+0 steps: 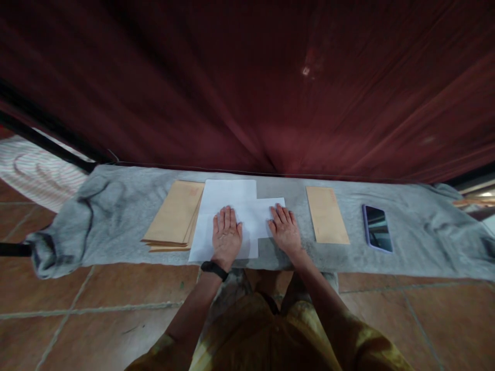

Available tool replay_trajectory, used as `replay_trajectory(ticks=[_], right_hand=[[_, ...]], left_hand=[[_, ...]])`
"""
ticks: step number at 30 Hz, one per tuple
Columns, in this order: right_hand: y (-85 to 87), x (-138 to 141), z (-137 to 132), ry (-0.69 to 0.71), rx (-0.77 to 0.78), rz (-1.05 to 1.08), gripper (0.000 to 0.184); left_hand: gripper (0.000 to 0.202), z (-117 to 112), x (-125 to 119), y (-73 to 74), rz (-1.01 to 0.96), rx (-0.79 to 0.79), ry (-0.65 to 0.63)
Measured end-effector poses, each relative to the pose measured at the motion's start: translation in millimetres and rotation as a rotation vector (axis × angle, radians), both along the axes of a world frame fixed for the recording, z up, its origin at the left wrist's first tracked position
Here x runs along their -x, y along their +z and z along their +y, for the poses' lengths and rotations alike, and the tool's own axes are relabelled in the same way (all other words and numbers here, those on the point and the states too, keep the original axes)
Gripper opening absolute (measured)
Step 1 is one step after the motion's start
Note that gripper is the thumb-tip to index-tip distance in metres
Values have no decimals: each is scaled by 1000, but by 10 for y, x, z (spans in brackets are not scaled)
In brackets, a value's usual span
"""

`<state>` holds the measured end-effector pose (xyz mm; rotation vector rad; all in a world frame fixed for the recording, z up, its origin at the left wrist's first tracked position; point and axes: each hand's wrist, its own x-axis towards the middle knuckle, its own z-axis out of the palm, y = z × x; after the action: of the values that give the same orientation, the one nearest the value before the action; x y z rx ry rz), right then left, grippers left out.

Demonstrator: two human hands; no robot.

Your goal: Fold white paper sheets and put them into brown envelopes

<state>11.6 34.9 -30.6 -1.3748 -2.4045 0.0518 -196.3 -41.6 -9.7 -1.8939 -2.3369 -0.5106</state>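
Observation:
White paper sheets [228,190] lie on the grey cloth, with a smaller white piece [266,206] reaching out to the right. My left hand [227,233] rests palm down on the larger sheet, fingers stretched out; a black band is on its wrist. Flat at the right end of the smaller piece is my right hand [285,229], its fingers extended and partly off the paper. Just left of the sheets sits a stack of brown envelopes [174,212]. One single brown envelope [327,215] lies apart, to the right of my right hand.
A phone [377,228] in a purple case lies right of the single envelope. The narrow surface is covered by a wrinkled grey cloth [116,216]. Behind it hangs a dark red curtain [247,93]. Striped fabric [38,167] shows at far left, and the floor has brown tiles [127,304].

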Motion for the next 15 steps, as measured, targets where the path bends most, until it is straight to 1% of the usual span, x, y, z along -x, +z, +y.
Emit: replay_trajectory(ticks=[3,6,8,10,12,15], right_hand=[[13,8,-4,1,3,-6,52],[24,15,-10,4,3,-4,52],[27,14,-14,8,6,-3,52],[31,11,-17,10,14,-4,51],[39,7,-18,10,26,-5,51],[52,5,-20,14,40,-6,51]], left_hand=[[60,77,-140,97,2,-13,-44],[59,240,-393,136,1,14,-160],[58,364,-554,111,-5,36,-223],[57,465,-655,58,-12,55,-280],[57,520,-678,-3,-25,66,-300],[60,522,-605,-67,-38,67,-298]])
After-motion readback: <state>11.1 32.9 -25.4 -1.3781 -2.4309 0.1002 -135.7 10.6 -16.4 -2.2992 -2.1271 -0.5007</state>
